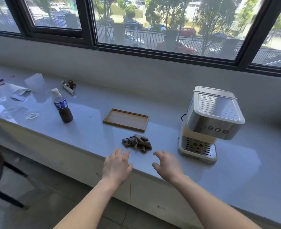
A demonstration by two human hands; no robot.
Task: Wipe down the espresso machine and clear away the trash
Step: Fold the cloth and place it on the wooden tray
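A cream and steel espresso machine (209,123) stands on the right of the pale counter (90,133). A crumpled brown-grey cloth (137,142) lies near the counter's front edge, left of the machine. My left hand (117,166) hovers just in front of the cloth with straight fingers and holds nothing. My right hand (167,164) hovers to the cloth's right, fingers loosely spread, also holding nothing. Trash lies at the far left: wrappers and plastic scraps (19,93), a torn packet (68,86), and a part-full cola bottle (63,106).
A shallow wooden tray (126,119) lies behind the cloth. A wall and dark-framed windows rise behind the counter. A dark chair frame (9,192) stands on the tiled floor at lower left.
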